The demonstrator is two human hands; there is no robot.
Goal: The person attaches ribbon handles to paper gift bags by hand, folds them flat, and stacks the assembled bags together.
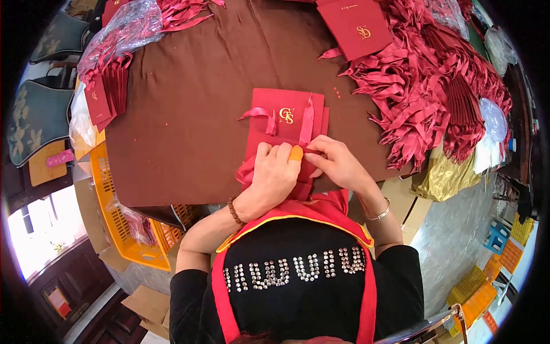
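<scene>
A flat red gift bag (289, 100) with a gold emblem lies at the near edge of the table, seemingly on top of others. A satin ribbon (307, 120) runs down its right side, and a shorter ribbon end lies at its left. My left hand (274, 175), an orange finger cot on one finger, is curled over the lower part of the bag. Thumb and fingers of my right hand (339, 163) pinch the red ribbon beside the left fingertips. What lies under my left palm is hidden.
A brown cloth covers the table (195, 114). Red ribboned bags (412, 97) are heaped at the right, and a bundle of bags (112, 94) sits at the left edge. A yellow plastic crate (114, 212) stands below on the left.
</scene>
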